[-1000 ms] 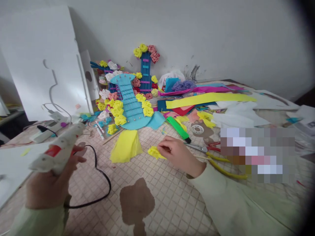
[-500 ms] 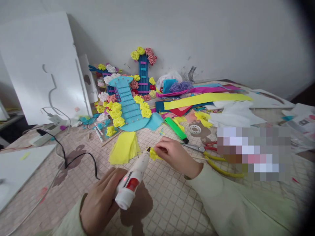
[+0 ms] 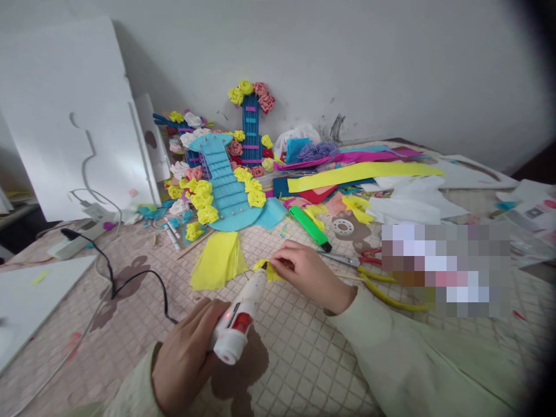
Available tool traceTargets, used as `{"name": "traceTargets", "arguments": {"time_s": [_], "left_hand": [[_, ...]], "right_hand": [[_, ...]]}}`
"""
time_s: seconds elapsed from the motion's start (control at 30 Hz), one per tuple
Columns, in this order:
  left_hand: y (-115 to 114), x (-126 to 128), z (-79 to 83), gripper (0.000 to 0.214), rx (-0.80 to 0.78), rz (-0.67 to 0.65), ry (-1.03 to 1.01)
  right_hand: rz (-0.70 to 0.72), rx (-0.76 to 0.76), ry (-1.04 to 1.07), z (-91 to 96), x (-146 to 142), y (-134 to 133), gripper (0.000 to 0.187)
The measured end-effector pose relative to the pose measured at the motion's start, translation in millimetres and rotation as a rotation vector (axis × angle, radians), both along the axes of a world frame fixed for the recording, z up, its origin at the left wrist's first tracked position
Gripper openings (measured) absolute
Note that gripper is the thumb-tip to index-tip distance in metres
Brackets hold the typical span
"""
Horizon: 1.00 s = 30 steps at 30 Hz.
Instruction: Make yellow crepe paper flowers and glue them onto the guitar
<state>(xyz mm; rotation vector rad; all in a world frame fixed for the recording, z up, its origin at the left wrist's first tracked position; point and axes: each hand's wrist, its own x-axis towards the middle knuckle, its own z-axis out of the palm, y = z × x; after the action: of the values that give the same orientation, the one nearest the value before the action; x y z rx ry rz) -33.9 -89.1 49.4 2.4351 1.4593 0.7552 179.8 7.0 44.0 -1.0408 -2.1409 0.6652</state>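
My left hand is wrapped round a white glue gun with a red trigger and a small red light. Its dark nozzle points away from me and meets a small piece of yellow crepe paper, overlapping its left part in this view. The fingertips of my right hand pinch that yellow piece from the right. Just left of the nozzle lies a stack of yellow crepe paper sheets. Whether glue is coming out cannot be made out.
Behind stands a light-blue guitar-shaped board with yellow paper flowers. A green utility knife, scissors and yellow-handled pliers lie to the right. A black cord and a power strip are at left.
My left hand has moved slightly right and forward, bringing the glue gun's nozzle over the yellow piece. My right hand keeps its pinch, almost still.
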Motion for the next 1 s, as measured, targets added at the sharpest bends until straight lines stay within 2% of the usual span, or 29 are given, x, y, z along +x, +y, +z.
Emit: {"name": "traceTargets", "arguments": {"time_s": [0.43, 0.8, 1.0], "left_hand": [[-3.3, -0.7, 0.8, 0.023, 0.008, 0.063, -0.041], [-4.7, 1.8, -1.1, 0.030, -0.014, 0.026, -0.028], [-3.5, 1.1, -1.6, 0.025, -0.014, 0.033, -0.030]], "right_hand": [[-0.004, -0.014, -0.022, 2.0, 0.2, -0.2, 0.021], [-0.002, -0.010, -0.023, 2.5, -0.2, -1.1, 0.023], [-0.002, -0.001, -0.031, 1.5, -0.1, -0.7, 0.022]]}}
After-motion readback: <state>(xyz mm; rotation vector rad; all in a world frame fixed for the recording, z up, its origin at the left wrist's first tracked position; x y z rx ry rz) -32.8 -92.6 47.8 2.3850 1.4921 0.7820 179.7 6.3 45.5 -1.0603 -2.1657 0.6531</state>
